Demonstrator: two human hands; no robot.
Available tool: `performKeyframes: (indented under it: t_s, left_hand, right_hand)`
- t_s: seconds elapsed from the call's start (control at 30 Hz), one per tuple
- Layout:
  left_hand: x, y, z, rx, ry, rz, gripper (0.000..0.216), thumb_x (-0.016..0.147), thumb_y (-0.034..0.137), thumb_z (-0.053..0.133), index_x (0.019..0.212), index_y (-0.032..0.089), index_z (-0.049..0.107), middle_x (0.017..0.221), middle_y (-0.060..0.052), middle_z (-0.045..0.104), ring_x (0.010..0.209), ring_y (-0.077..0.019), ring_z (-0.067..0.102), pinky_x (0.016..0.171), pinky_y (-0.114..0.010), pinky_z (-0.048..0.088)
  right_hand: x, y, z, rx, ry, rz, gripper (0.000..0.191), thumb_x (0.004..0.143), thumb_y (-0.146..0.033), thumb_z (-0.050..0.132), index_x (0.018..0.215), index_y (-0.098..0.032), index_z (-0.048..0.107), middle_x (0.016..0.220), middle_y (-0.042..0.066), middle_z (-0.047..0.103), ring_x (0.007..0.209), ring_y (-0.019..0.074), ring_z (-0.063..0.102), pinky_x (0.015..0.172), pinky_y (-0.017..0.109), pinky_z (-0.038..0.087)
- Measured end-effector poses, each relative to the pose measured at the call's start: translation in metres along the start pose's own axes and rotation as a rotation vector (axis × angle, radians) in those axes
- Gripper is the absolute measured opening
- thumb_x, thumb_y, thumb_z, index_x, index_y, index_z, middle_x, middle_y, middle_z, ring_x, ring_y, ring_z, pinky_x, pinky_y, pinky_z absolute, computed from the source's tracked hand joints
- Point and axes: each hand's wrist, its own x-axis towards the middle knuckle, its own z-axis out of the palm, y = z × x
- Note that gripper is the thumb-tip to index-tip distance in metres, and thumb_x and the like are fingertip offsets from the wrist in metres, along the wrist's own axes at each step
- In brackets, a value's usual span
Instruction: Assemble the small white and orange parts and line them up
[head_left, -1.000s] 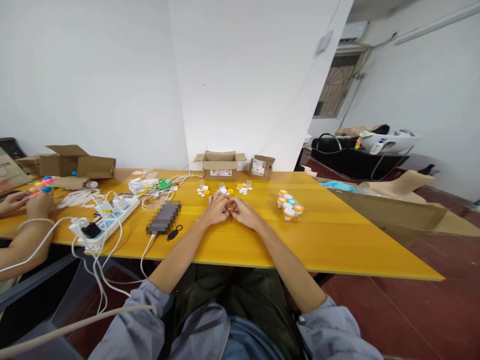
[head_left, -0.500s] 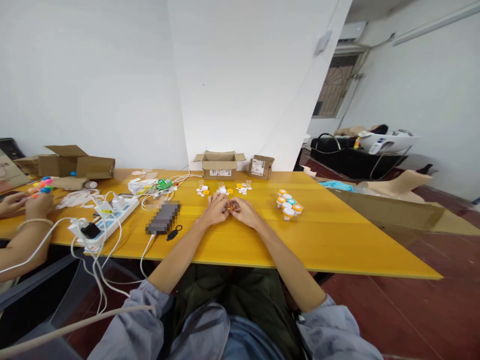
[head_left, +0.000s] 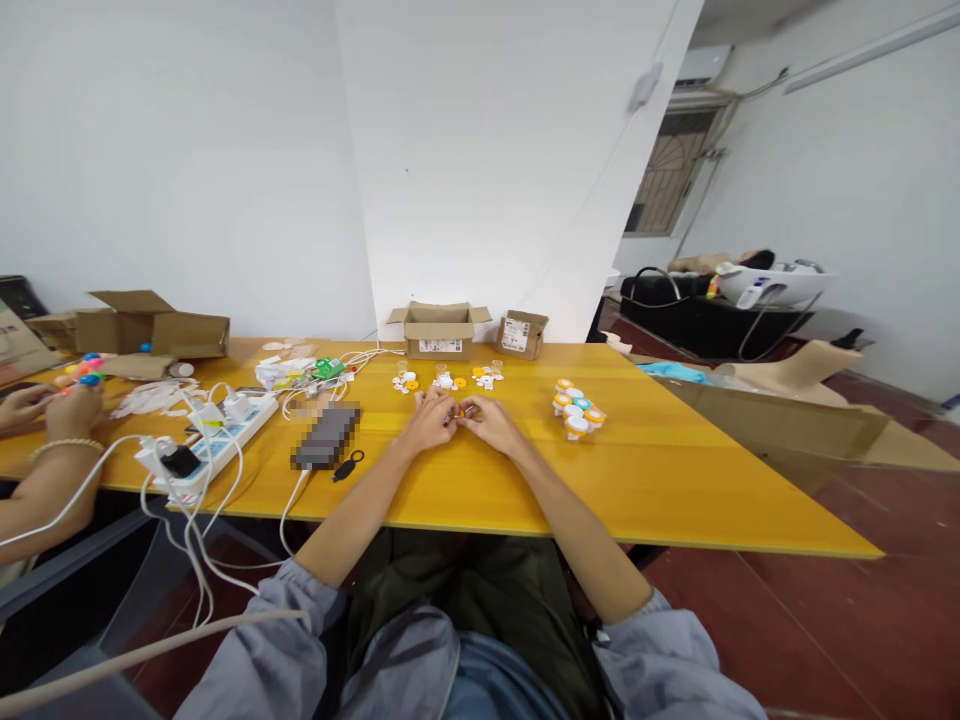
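Observation:
My left hand (head_left: pixel 430 421) and my right hand (head_left: pixel 484 421) rest together on the yellow table (head_left: pixel 675 480), fingertips meeting around a small orange piece (head_left: pixel 462 411). Both hands have curled, pinching fingers on it. Just beyond them lie scattered small white and orange caps (head_left: pixel 448 381) and tiny clear vials. To the right stands a cluster of little capped pots (head_left: pixel 577 407) with orange, white and teal lids.
Two open cardboard boxes (head_left: pixel 440 330) sit at the table's far edge by the white pillar. A dark phone (head_left: pixel 328 436), a power strip (head_left: pixel 217 440) with cables and chargers lie left. Another person's hands (head_left: pixel 52 410) handle coloured pieces at far left beside another box (head_left: pixel 154 325).
My hands have stayed in place, with only slight finger movement around the small orange piece. The view has shifted very slightly.

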Motion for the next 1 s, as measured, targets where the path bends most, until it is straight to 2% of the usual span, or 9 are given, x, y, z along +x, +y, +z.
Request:
performKeyframes:
  t_s: [0.17, 0.67, 1.0]
  left_hand:
    - [0.0009, -0.0015, 0.0008, -0.020, 0.018, -0.015, 0.014, 0.080, 0.019, 0.058, 0.090, 0.025, 0.064, 0.091, -0.005, 0.069, 0.106, -0.0293, 0.052, 0.093, -0.046, 0.035]
    - [0.0016, -0.0004, 0.0010, -0.023, 0.022, -0.028, 0.010, 0.084, 0.020, 0.058, 0.090, 0.024, 0.063, 0.089, -0.005, 0.067, 0.104, -0.0281, 0.051, 0.094, -0.045, 0.037]
    - [0.0014, -0.0008, 0.0020, -0.016, 0.019, -0.027, 0.014, 0.084, 0.016, 0.056, 0.090, 0.026, 0.065, 0.088, -0.005, 0.065, 0.105, -0.0274, 0.052, 0.096, -0.044, 0.037]
  right_hand:
    - [0.0012, -0.0024, -0.0006, 0.019, 0.030, 0.020, 0.015, 0.072, -0.027, 0.076, 0.084, -0.021, 0.070, 0.083, 0.002, 0.074, 0.077, 0.0181, 0.068, 0.078, 0.034, 0.057]
    - [0.0024, -0.0028, -0.0017, 0.123, -0.001, 0.083, 0.014, 0.072, -0.023, 0.074, 0.085, -0.020, 0.074, 0.088, 0.004, 0.077, 0.085, 0.0206, 0.072, 0.085, 0.037, 0.058]
    - [0.0044, -0.0001, -0.0030, 0.251, 0.015, 0.176, 0.020, 0.066, -0.030, 0.082, 0.081, -0.019, 0.074, 0.087, 0.004, 0.078, 0.085, 0.0215, 0.074, 0.088, 0.039, 0.059]
